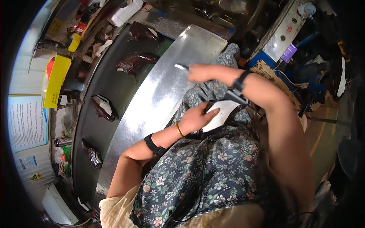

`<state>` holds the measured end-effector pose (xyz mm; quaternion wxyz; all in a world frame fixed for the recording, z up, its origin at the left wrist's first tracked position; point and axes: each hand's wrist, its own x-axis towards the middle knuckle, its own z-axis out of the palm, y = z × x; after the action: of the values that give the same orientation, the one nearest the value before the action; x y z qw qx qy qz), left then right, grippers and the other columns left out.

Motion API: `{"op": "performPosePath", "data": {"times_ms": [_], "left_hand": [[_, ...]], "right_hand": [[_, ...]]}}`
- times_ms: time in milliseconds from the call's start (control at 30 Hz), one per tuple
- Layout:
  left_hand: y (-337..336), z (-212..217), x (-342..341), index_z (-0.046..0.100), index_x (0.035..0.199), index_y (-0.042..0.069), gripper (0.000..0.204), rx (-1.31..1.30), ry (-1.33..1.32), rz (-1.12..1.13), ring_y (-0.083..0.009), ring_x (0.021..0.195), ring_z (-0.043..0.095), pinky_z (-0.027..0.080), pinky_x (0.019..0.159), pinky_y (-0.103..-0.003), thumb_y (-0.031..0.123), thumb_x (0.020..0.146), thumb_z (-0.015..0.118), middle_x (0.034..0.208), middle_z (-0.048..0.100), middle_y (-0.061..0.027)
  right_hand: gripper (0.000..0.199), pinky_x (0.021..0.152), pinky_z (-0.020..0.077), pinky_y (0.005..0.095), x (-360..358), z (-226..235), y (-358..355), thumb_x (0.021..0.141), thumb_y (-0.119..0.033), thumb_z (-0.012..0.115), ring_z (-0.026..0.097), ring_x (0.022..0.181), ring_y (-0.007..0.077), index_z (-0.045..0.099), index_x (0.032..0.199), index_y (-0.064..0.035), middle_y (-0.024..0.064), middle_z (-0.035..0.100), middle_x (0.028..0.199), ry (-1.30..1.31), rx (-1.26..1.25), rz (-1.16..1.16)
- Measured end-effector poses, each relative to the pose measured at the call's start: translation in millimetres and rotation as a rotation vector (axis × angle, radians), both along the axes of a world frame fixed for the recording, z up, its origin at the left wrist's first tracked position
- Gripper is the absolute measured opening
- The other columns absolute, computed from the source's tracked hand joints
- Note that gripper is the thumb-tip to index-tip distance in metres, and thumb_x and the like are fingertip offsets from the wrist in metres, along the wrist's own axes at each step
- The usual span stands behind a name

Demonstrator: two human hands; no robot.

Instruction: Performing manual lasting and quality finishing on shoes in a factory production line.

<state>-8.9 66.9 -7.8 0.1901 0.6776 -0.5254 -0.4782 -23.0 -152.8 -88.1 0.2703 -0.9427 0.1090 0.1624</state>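
Observation:
My left hand [196,121] is closed on a dark shoe upper with a white sole [223,116] that faces up over my lap. The thumb presses on the white sole, while the fingers on its far side are partly hidden. Farther forward, my right hand [200,72] is closed around a small tool with a bright, silvery tip [181,67], held above the metal sheet [152,91]. The tip points left and stays apart from the shoe; the exact kind of tool cannot be made out.
Left of the metal sheet runs a dark conveyor belt [125,85] carrying several dark shoe uppers [137,62], one with its white sole showing [103,104]. A control box with buttons [287,30] stands at the far right. A yellow box [57,81] sits beyond the belt.

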Motion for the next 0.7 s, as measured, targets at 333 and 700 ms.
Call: {"op": "performPosePath", "data": {"times_ms": [333, 700], "left_hand": [[-54, 27, 21, 0.069, 0.073, 0.001, 0.053, -0.182, -0.243, -0.465, -0.0377, 0.069, 0.064, 0.05, 0.063, -0.045, 0.05, 0.087, 0.054, 0.068, 0.064, -0.0186], [-36, 16, -14, 0.061, 0.064, 0.002, 0.036, -0.583, -0.328, -0.328, -0.0395, 0.063, 0.058, 0.046, 0.056, -0.047, 0.027, 0.089, 0.055, 0.069, 0.061, -0.0181]], "right_hand": [[0.034, 0.052, 0.0393, 0.0236, -242, 137, 122, 0.102, -0.034, 0.042, 0.047, 0.055, 0.0075, 0.05, 0.084, -0.0069, 0.0, 0.051, 0.066, -0.353, 0.776, -1.103], [0.03, 0.065, 0.0426, 0.024, -295, 155, 142, 0.102, -0.025, 0.047, 0.047, 0.072, 0.005, 0.057, 0.121, -0.0043, -0.004, 0.051, 0.081, 0.001, 0.921, -0.71]]}}
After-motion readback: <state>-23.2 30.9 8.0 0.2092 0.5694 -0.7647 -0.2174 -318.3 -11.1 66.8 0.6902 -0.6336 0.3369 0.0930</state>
